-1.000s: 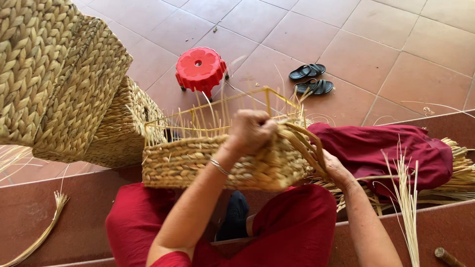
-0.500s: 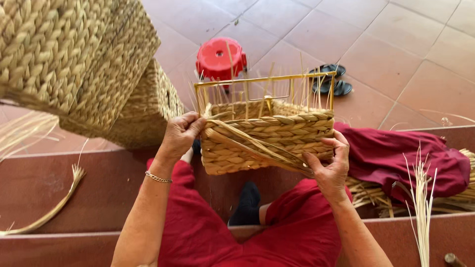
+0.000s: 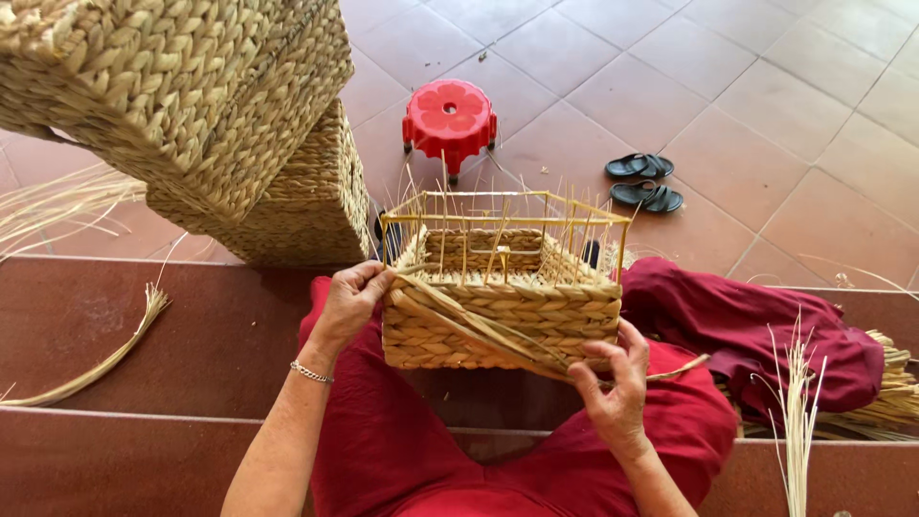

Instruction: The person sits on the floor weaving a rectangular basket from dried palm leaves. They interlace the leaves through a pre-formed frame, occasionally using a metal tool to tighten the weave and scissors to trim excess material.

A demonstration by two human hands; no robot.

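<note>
A half-woven straw basket (image 3: 498, 306) on a yellow wire frame (image 3: 507, 206) rests on my lap, over red trousers. My left hand (image 3: 352, 299) grips its upper left corner, where a flat braided strand starts. That strand (image 3: 479, 325) runs diagonally across the front wall down to my right hand (image 3: 613, 378), which pinches it at the basket's lower right corner. Loose straw ends stick up between the frame's wires. A thin bracelet sits on my left wrist.
Finished woven baskets (image 3: 191, 115) are stacked at the upper left. A red plastic stool (image 3: 448, 115) and a pair of black sandals (image 3: 643, 180) stand on the tiled floor. A dark red cloth (image 3: 756, 325) and straw bundles (image 3: 890, 397) lie right; loose straw (image 3: 105, 354) lies left.
The basket has been turned and set lower on my lap. My left hand moved from the top to the left corner; my right hand slid to the lower right with the strand.
</note>
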